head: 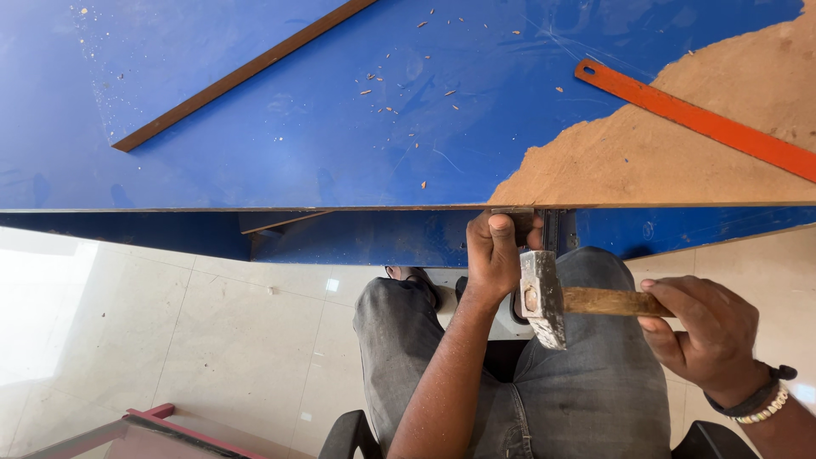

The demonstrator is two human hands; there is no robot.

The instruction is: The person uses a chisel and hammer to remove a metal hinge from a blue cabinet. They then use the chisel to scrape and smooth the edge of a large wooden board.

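My right hand (704,338) grips the wooden handle of a hammer (544,299), whose worn metal head hangs just below the front edge of the blue board (297,136). My left hand (495,253) is closed on a small dark piece (521,223) held against that edge, right beside the hammer head. Whatever lies between its fingers and the edge is partly hidden.
A thin brown strip (242,75) lies diagonally on the board at the left. An orange flat metal bar (697,119) rests on the bare brown patch (680,161) at the right. Wood chips scatter the blue surface. A red frame (161,421) sits on the tiled floor.
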